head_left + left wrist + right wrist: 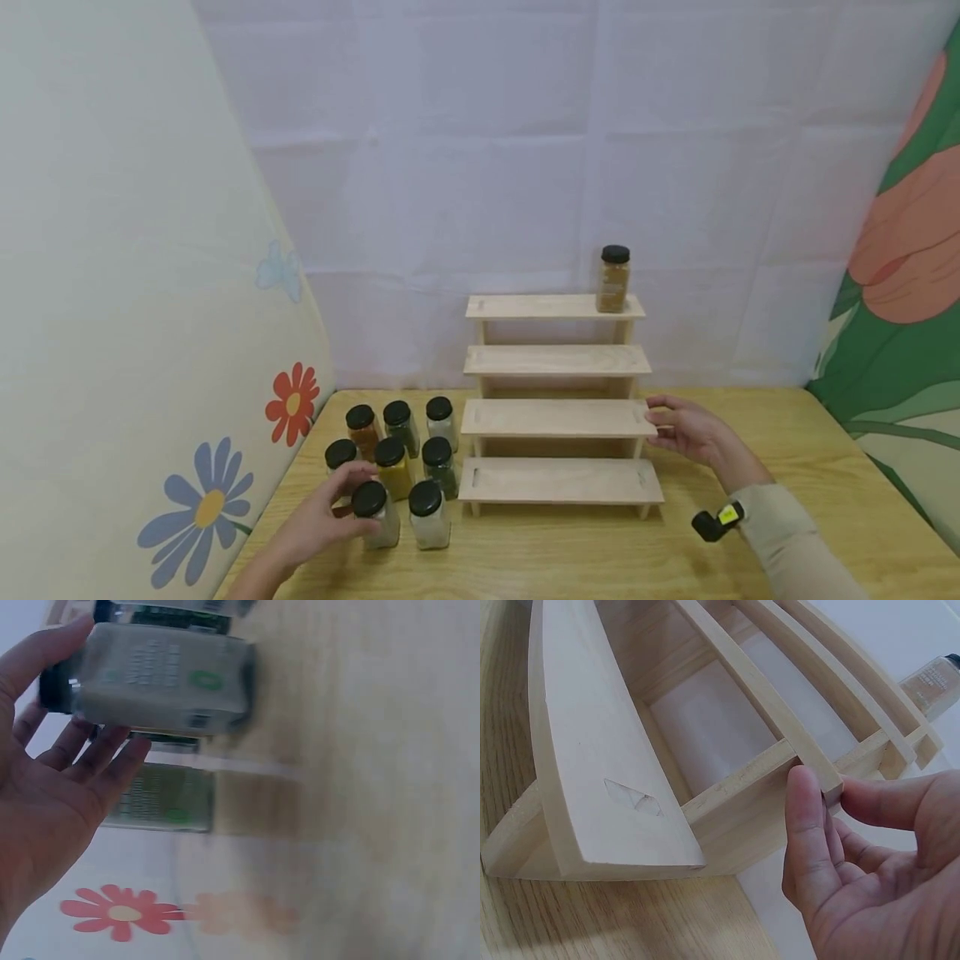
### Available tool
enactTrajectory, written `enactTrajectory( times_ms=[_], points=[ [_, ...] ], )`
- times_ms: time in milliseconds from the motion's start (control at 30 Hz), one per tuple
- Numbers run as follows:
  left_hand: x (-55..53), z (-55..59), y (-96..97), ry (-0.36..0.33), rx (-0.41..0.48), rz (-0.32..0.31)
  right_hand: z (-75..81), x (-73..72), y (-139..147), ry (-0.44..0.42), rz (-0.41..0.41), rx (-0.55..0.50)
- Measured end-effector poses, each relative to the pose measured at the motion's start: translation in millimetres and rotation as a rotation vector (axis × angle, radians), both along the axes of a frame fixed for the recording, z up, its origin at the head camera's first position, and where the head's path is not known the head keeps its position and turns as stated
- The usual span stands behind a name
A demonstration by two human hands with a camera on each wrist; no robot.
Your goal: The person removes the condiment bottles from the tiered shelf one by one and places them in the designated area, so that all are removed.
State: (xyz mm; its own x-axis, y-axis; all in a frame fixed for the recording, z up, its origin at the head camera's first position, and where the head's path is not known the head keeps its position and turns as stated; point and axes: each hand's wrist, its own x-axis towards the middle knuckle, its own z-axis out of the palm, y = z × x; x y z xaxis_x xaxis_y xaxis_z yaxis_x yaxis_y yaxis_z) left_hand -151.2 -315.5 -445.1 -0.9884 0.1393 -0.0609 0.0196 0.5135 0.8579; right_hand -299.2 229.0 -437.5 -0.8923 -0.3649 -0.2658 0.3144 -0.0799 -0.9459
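My left hand (324,518) is at the front left of a cluster of jars, its thumb and fingers spread about a black-lidded spice jar (381,515) with pale contents. In the left wrist view the palm stands off from this jar (161,679), with the fingers loosely bent beneath it and the thumb near its lid. My right hand (693,432) pinches the right end of the second step up on a four-step wooden display rack (558,417). Close up, thumb and fingers grip the corner of that step (810,761).
Several other spice jars (393,475) with black lids stand left of the rack on the wooden table (555,558). One brown spice jar (613,283) stands at the right of the top step. A white cloth (525,167) hangs behind, and flowered panels (210,508) flank the table.
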Motion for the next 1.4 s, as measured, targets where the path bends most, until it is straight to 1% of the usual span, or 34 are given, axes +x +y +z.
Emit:
enactTrajectory(
  times_ms=[67, 133, 233, 300, 400, 500, 600, 767, 900, 1033, 1200, 1233, 1400],
  points=[
    [-1.9, 10.9, 0.8, 0.052, -0.002, -0.039, -0.9, 0.3, 1, 0.001, 0.003, 0.0],
    [-6.1, 23.4, 3.7, 0.127, 0.003, -0.079, -1.4, 0.4, 3, 0.001, 0.001, 0.0],
    [-15.5, 46.5, 14.1, 0.237, -0.012, -0.135, -0.7, -0.1, 5, 0.001, 0.0, -0.008],
    [-24.3, 61.8, 22.7, 0.294, -0.038, -0.164, 1.1, 0.3, 4, 0.007, 0.002, -0.009],
    [-39.9, 82.3, 35.8, 0.335, -0.091, -0.203, 2.9, 0.6, 3, 0.012, 0.005, -0.006],
    [-58.7, 95.9, 47.3, 0.345, -0.112, -0.242, 2.2, 0.1, 2, 0.008, -0.003, 0.006],
    [-77.8, 106.0, 58.3, 0.356, -0.106, -0.266, 0.9, -1.5, 1, 0.01, -0.004, 0.018],
    [-109.1, 122.2, 79.6, 0.375, -0.104, -0.25, 0.9, -3.6, -1, 0.011, -0.004, 0.032],
    [-131.3, 135.3, 99.9, 0.369, -0.091, -0.245, 2.3, -3.9, -1, 0.005, -0.008, 0.027],
    [-153.5, 145.3, 121.0, 0.375, -0.088, -0.249, 3.7, -4.1, 0, -0.002, -0.007, 0.033],
    [-176.8, 154.4, 147.4, 0.387, -0.1, -0.253, 4.8, -4.6, 1, -0.008, -0.009, 0.061],
    [-181.3, 155.5, 152.1, 0.389, -0.103, -0.253, 4.7, -4.9, 1, -0.012, -0.016, 0.063],
    [-203.1, 159.9, 172.3, 0.41, -0.121, -0.25, 4.0, -6.1, 2, -0.01, 0.003, 0.058]
  ],
)
